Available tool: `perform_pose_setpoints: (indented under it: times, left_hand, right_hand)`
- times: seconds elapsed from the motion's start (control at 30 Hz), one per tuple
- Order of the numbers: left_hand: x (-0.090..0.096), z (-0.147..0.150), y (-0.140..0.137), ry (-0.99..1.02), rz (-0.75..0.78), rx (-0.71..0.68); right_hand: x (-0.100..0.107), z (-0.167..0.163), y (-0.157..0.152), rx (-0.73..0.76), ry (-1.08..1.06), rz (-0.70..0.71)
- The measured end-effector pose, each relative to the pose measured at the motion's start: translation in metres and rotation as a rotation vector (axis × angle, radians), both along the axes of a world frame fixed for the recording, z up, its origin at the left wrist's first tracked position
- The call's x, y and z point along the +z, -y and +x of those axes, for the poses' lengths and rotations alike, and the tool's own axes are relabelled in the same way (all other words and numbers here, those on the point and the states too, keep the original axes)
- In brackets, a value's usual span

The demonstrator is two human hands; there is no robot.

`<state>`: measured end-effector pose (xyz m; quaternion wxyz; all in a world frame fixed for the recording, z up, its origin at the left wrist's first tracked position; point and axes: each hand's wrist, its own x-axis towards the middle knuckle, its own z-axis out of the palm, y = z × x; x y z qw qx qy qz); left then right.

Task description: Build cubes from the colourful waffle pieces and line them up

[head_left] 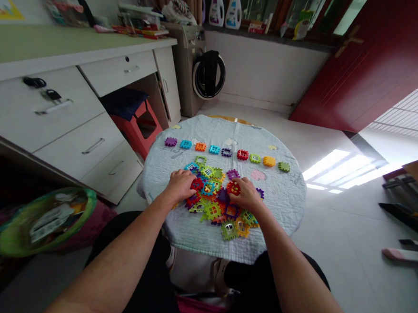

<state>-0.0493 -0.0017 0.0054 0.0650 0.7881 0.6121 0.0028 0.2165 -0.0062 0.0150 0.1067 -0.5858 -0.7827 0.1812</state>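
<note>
A loose heap of colourful plastic interlocking blocks (212,209) with notched edges and window-like openings lies on the cloth-covered table. My left hand (181,187) is at the heap's left side, thumb and fingers closed on a red block (197,184). At the right side, my right hand (245,193) pinches another red block (233,187). Between the two hands lies a blue block (208,189) among green and purple ones. Beyond the heap runs a spaced row of several blocks, from a purple block (170,142) at the left to a dark green block (284,167) at the right.
A pale blue cloth (281,199) covers the round table. Left stand a white drawer desk (92,139), a red stool (139,128) and a filled bin (90,210). Behind are a washing machine (186,74) with its door ajar and a red door (373,58).
</note>
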Motion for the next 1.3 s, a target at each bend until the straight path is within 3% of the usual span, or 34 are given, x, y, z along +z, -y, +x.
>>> perform_pose_setpoints:
  times: [0.23, 0.4, 0.57, 0.67, 0.77, 0.87, 1.0, 1.3]
  left_hand:
    - [0.000, 0.003, -0.005, 0.070, 0.058, 0.041]
    - [0.003, 0.002, -0.012, 0.362, 0.105, 0.113]
    - [0.002, 0.009, -0.012, 0.811, -0.081, 0.093]
    - [0.001, 0.018, -0.009, 0.908, -0.211, 0.045]
    - [-0.001, 0.028, -0.006, 0.870, -0.219, -0.033]
    - [0.000, 0.036, -0.005, 0.734, -0.094, -0.084]
    - [0.000, 0.038, -0.006, 0.569, 0.052, -0.014]
    - [-0.001, 0.028, -0.008, 0.537, 0.050, 0.026]
  right_hand:
    - [0.001, 0.000, 0.001, 0.009, 0.016, -0.014]
    - [-0.002, 0.000, 0.000, 0.016, 0.013, -0.011]
    - [-0.002, -0.001, 0.000, 0.028, 0.012, 0.002]
    - [0.000, -0.001, 0.001, 0.025, 0.009, 0.000]
    - [-0.002, -0.002, 0.001, 0.034, -0.002, 0.012]
    - [-0.006, -0.002, 0.000, 0.062, -0.031, 0.018]
    - [-0.013, -0.003, 0.000, 0.110, -0.063, 0.031]
    - [-0.009, -0.021, 0.003, 0.117, -0.177, 0.121]
